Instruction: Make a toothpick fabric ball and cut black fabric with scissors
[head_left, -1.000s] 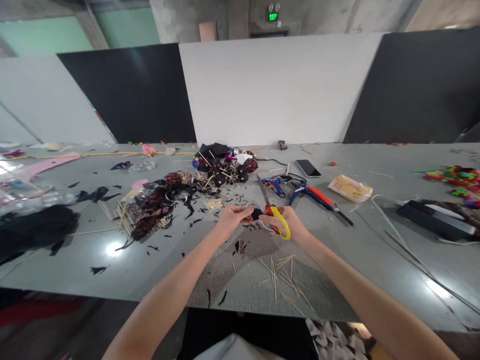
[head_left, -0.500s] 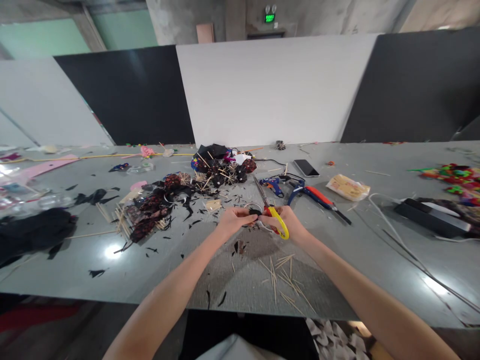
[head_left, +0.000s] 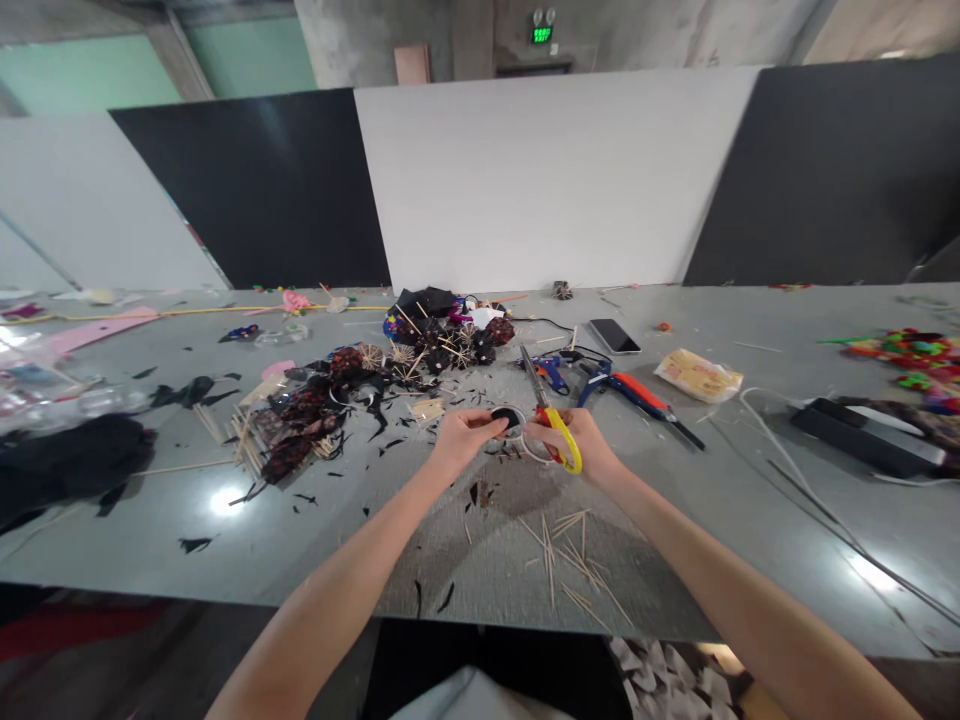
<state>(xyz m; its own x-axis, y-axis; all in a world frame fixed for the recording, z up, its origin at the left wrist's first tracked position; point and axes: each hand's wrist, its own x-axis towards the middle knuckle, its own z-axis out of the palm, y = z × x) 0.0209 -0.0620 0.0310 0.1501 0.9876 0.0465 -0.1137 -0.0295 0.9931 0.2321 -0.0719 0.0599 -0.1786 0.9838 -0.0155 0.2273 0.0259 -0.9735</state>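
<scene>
fingers of the left hand pinch a black disc by its edge, seemingly leaving its face clear, over the counter's middle; fingers of the right hand wrap the scissors at the handles, probably for control. their long axis points toward the far edge, leaning left. sticks lie by the near edge.
</scene>
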